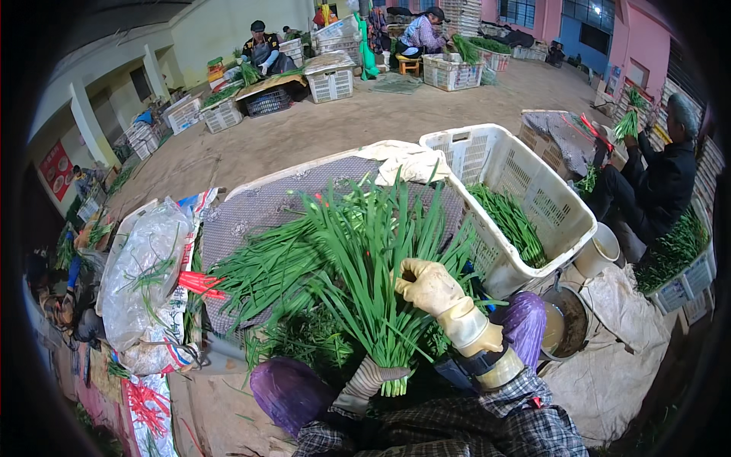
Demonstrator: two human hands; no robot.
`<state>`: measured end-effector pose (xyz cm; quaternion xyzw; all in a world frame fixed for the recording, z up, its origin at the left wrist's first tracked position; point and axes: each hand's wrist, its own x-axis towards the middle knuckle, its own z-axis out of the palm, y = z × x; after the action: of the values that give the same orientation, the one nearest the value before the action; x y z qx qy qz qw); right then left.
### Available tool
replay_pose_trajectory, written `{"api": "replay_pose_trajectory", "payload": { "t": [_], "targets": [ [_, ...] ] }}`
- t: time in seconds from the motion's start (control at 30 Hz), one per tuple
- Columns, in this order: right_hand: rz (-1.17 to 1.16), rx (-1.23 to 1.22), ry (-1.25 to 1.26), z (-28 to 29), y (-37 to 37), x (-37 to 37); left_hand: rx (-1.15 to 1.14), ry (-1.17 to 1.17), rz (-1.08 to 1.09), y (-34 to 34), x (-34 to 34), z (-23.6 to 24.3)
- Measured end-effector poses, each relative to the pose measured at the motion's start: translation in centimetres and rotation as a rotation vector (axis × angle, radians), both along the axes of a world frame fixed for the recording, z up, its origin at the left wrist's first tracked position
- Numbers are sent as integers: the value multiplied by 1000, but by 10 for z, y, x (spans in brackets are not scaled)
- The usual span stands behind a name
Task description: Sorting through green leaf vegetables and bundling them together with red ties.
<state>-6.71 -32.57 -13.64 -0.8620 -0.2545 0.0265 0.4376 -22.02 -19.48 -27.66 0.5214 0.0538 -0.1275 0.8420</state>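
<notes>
Upright over my lap is a fanned bunch of garlic chives [373,259], long flat green leaves with pale cut ends at the bottom. My left hand [369,381], in a striped grey glove, wraps round the bunch near those ends. At the bunch's right side my right hand [432,288], in a cream rubber glove, has its fingers curled closed against the leaves. What its fingertips pinch, if anything, is hidden. More chives [266,263] lie on the patterned cloth [255,194] just beyond and to the left. Red ties [202,284] stick out at that pile's left end.
A white plastic crate [560,202] holding chives stands ahead right, with a bucket of liquid [565,324] nearer me. At left are a clear plastic bag [145,282] and loose red ties [148,407]. A person [659,175] sits at right holding greens; others sit at the back.
</notes>
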Motion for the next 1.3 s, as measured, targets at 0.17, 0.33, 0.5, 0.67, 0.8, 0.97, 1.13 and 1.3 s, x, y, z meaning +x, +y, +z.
{"api": "replay_pose_trajectory", "payload": {
  "t": [0.17,0.33,0.5,0.67,0.8,0.97,1.13,1.3],
  "targets": [
    [40,-226,-293,-15,-1,3,-48,-14,-13,-1,0,-20],
    [98,-488,-668,-35,13,2,-1,-1,-47,14,-6,-20],
    [-27,-771,-511,-48,-18,29,36,-84,-21,4,-4,0],
    [19,-277,-270,2,-17,47,-117,-68,-22,16,-9,-24],
    [5,-48,315,44,-32,68,-120,-64,-58,17,-5,-16],
    [-90,321,440,26,-43,109,-87,-61,-27,25,-11,-29],
    [-331,-46,452,-30,-46,154,-31,-121,4,24,-8,-26],
    [-418,-338,62,-43,-49,170,-18,-63,68,19,-5,-10]
  ]
}}
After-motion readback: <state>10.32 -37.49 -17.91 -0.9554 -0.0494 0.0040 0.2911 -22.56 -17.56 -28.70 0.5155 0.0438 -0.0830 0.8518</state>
